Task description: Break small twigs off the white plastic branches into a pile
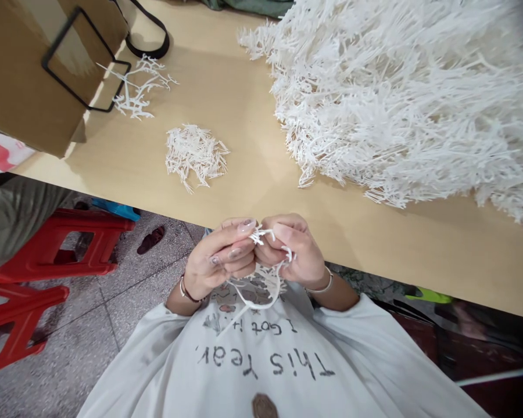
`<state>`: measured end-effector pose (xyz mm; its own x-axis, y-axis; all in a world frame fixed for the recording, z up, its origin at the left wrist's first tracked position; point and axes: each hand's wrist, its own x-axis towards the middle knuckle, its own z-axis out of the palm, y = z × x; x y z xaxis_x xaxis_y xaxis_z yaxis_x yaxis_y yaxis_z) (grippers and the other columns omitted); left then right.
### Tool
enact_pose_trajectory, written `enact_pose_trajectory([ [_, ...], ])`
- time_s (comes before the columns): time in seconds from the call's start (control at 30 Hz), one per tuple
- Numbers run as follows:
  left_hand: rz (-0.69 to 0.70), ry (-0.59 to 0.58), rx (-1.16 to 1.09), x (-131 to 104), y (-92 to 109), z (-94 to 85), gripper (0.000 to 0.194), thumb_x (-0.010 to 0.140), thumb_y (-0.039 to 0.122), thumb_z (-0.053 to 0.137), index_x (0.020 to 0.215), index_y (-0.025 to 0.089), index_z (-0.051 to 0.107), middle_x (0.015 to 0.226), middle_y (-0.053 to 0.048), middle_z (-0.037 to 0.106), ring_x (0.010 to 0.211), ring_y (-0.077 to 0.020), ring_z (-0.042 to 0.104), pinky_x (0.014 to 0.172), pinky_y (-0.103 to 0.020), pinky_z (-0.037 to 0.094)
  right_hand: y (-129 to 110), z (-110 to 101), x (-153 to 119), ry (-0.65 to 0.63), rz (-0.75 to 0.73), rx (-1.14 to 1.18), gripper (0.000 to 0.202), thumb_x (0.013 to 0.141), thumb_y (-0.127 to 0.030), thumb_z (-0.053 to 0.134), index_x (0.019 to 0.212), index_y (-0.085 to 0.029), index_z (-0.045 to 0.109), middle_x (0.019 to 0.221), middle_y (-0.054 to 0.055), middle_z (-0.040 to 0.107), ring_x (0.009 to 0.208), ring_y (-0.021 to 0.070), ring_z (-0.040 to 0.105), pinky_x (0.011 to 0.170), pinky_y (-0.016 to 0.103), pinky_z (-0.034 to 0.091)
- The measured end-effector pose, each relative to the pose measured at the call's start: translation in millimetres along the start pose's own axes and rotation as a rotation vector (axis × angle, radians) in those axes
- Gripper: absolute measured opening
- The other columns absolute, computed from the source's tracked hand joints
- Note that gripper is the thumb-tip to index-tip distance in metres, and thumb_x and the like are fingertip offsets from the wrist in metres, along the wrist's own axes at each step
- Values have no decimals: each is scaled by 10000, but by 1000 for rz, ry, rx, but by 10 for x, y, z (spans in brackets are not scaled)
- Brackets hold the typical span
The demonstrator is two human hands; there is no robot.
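Observation:
In front of my chest, at the table's near edge, my left hand (226, 252) and my right hand (294, 249) meet with fingers pinched. Between them is a thin white branched sprig (257, 235) that looks like plastic. Its short tips poke out between my left fingertips. My right fingers grip another part of it, and its curved stem (268, 303) loops down over my shirt. Part of the sprig is hidden behind the fingers. Beyond my hands, a small pile of short white pieces (196, 154) lies on the table.
A large heap of white branched sprigs (396, 104) covers the table's right side. Several bare white branches (143, 87) lie by a black wire frame (87, 58) and a cardboard box (26, 64) at far left. Red stools (70, 244) stand on the floor at left.

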<state>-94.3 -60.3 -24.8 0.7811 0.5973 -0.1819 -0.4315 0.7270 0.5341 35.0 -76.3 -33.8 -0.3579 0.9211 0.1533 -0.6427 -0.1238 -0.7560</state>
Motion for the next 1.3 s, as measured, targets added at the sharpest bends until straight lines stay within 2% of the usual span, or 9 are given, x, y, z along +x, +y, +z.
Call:
enact_pose_trajectory([
  [0.17, -77, -49, -66, 12, -44, -31, 481, 749, 399, 620, 443, 192, 313, 245, 104, 67, 204, -28, 62, 247, -169, 113, -73, 75, -5, -32, 210, 282, 428, 818, -362, 558, 505, -196, 317, 375, -103, 240, 293, 24, 160, 299, 170, 161],
  [0.47, -54, -261, -112, 36, -178, 29, 425, 762, 398, 612, 501, 188, 350, 236, 108, 181, 163, -27, 96, 231, -176, 173, -223, 94, -103, -203, 243, 394, 412, 877, -311, 478, 528, -203, 289, 380, -107, 211, 289, 20, 141, 311, 162, 155],
  [0.53, -23, -214, -39, 65, -237, 12, 454, 756, 448, 600, 488, 198, 333, 227, 112, 146, 159, -39, 86, 222, -193, 174, -246, 81, -113, -230, 225, 391, 402, 895, -292, 443, 542, -207, 270, 387, -108, 194, 287, 22, 126, 305, 156, 158],
  [0.67, 283, -40, 199, 134, -331, -58, 654, 617, 776, 500, 404, 217, 238, 202, 100, 24, 152, -61, 62, 208, -242, 145, -193, 58, -114, -250, 157, 421, 408, 920, -305, 363, 559, -215, 197, 373, -117, 143, 257, 24, 96, 282, 141, 184],
  [0.73, 366, 17, 290, 151, -300, -67, 698, 589, 849, 414, 386, 216, 200, 198, 86, 10, 154, -66, 76, 214, -251, 143, -137, 52, -103, -246, 98, 391, 406, 928, -310, 337, 558, -214, 199, 376, -112, 159, 258, 29, 109, 282, 146, 189],
  [0.87, 434, -5, 363, 146, -117, -8, 621, 739, 667, 487, 416, 204, 230, 210, 82, 101, 173, -54, 132, 234, -218, 186, -81, 24, -52, -155, -42, 230, 390, 924, -297, 360, 559, -207, 257, 410, -93, 203, 306, 40, 145, 313, 169, 183],
  [1.03, 578, -50, 538, 105, 10, -22, 399, 807, 453, 550, 538, 189, 419, 351, 61, 352, 272, -45, 269, 308, -198, 242, -99, -60, -25, 5, -225, -100, 372, 916, -303, 415, 565, -187, 367, 463, -61, 283, 387, 59, 251, 405, 225, 218],
  [1.17, 678, -53, 801, 73, 10, -116, 329, 844, 413, 533, 613, 183, 490, 426, 40, 422, 350, -58, 354, 382, -220, 288, -115, -106, -37, 47, -240, -346, 352, 931, -303, 407, 605, -176, 449, 523, -28, 362, 470, 81, 332, 465, 255, 239],
  [1.3, 769, -7, 965, 27, 15, -113, 282, 855, 379, 533, 651, 186, 523, 474, 29, 463, 383, -62, 347, 412, -235, 283, -143, -93, -24, 65, -231, -395, 346, 937, -317, 401, 626, -179, 461, 569, -14, 394, 508, 90, 355, 485, 266, 247],
])
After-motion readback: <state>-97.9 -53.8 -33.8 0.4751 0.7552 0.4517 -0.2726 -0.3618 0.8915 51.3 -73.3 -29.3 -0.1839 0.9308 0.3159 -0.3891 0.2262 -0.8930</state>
